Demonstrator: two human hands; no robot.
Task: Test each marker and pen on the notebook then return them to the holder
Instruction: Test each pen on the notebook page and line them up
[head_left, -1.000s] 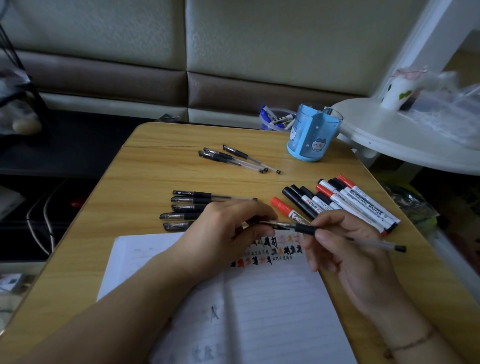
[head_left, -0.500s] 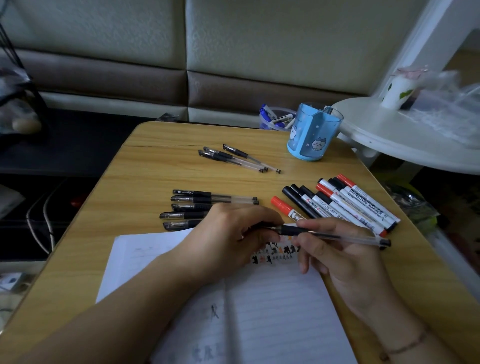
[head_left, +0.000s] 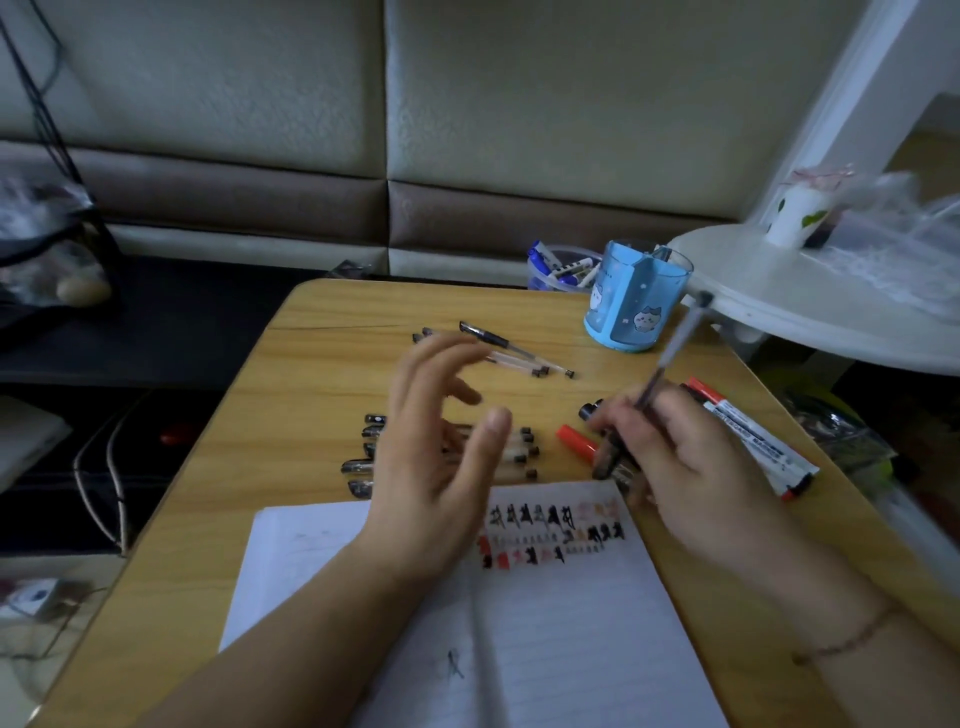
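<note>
Spanning the near half of the wooden table (head_left: 322, 364), the open notebook (head_left: 545, 649) lies under both forearms. The blue holder (head_left: 636, 306) stands at the far right edge. The left hand (head_left: 436, 457) hovers with fingers spread, gripping nothing, over a row of black pens (head_left: 519, 449). The right hand (head_left: 675, 457) pinches a clear pen (head_left: 675, 343), tilted up toward the holder; its tip seems, through blur, just above the notebook's top edge
</note>
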